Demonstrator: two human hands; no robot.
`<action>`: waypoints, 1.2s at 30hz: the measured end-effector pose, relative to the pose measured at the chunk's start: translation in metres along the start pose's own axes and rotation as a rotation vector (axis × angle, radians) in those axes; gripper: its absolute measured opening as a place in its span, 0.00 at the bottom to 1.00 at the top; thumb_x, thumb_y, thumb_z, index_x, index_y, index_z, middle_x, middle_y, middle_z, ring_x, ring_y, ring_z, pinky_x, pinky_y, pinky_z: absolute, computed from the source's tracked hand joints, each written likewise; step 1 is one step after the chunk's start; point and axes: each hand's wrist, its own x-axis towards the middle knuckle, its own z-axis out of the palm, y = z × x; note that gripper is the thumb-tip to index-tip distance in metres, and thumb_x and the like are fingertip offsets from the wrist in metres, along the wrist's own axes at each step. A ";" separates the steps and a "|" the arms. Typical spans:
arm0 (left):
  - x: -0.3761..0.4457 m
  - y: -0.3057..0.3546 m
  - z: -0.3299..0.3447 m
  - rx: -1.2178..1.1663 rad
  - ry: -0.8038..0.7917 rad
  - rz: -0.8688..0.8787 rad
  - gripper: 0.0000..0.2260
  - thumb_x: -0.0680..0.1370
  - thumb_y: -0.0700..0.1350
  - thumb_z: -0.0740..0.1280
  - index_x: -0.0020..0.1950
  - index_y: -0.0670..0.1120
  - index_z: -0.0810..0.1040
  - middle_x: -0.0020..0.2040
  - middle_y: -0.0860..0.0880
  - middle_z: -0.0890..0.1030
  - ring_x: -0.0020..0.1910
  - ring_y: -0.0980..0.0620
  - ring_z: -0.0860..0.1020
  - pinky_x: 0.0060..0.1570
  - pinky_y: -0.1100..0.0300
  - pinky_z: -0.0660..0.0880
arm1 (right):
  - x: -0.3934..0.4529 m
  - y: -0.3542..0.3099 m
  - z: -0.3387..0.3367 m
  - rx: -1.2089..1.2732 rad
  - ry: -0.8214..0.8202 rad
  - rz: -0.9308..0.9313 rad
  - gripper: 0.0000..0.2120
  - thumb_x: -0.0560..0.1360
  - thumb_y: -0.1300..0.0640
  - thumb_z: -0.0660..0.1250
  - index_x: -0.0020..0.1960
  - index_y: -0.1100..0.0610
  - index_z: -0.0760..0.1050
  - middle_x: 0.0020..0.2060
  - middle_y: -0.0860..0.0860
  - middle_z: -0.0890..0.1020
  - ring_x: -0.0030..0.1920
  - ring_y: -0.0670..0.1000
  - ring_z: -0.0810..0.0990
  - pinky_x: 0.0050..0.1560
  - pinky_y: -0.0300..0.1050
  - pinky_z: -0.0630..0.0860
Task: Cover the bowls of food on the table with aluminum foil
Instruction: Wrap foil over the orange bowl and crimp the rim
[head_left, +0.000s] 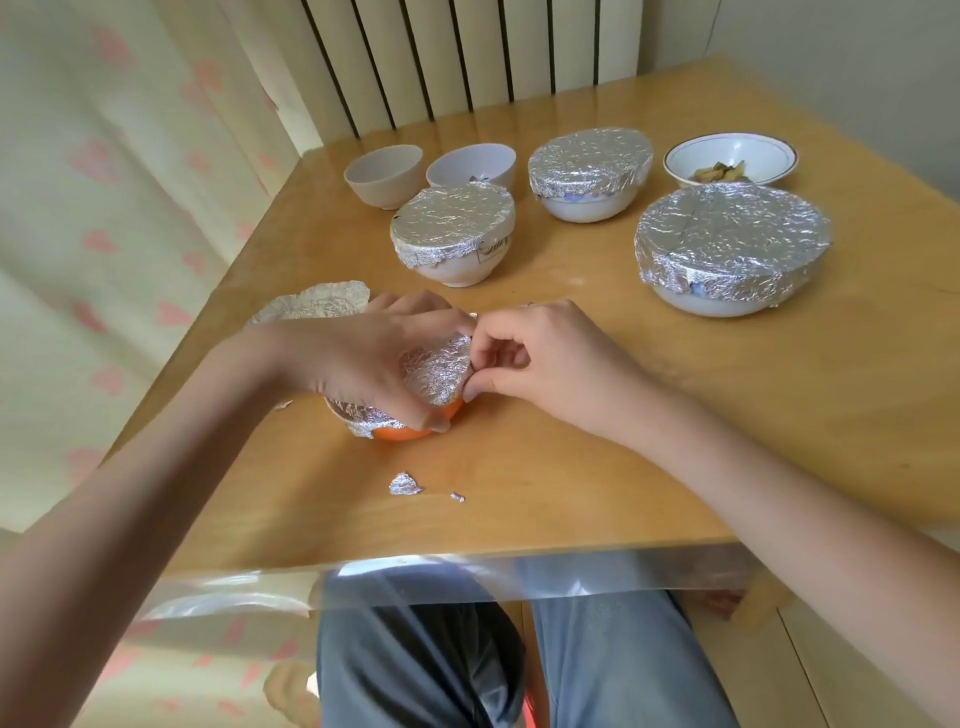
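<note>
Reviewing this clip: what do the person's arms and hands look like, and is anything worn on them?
Both forearms are bare right to the frame edges, with no sleeves, gloves or watch visible. The left hand shows no jewellery. The right hand may have a thin ring near a knuckle, but it is too small to confirm.

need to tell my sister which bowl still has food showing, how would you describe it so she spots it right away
Start at the wooden table and look to its far right corner. Behind the largest foil-covered bowl sits a shallow white bowl with a thin dark rim line. It is the only bowl with no foil whose food pieces are plainly visible.
</note>
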 end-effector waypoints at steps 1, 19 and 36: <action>0.000 0.000 0.000 -0.005 0.002 0.006 0.26 0.57 0.67 0.68 0.53 0.79 0.64 0.62 0.66 0.63 0.67 0.55 0.59 0.72 0.49 0.60 | 0.001 0.000 -0.001 0.011 -0.012 0.001 0.08 0.66 0.56 0.77 0.37 0.55 0.78 0.28 0.38 0.75 0.33 0.41 0.73 0.37 0.37 0.70; -0.001 0.002 -0.004 -0.014 -0.031 -0.064 0.36 0.56 0.68 0.69 0.63 0.77 0.62 0.64 0.65 0.62 0.69 0.55 0.58 0.70 0.53 0.58 | 0.023 -0.012 -0.028 -0.370 -0.136 0.046 0.21 0.59 0.41 0.78 0.40 0.49 0.71 0.30 0.44 0.75 0.32 0.41 0.71 0.32 0.42 0.63; -0.026 -0.014 -0.020 0.113 -0.172 -0.129 0.59 0.60 0.55 0.83 0.70 0.75 0.39 0.73 0.71 0.45 0.75 0.65 0.48 0.70 0.65 0.51 | -0.043 -0.040 0.034 0.494 0.112 0.429 0.20 0.76 0.69 0.63 0.67 0.58 0.73 0.58 0.51 0.80 0.54 0.41 0.79 0.60 0.34 0.73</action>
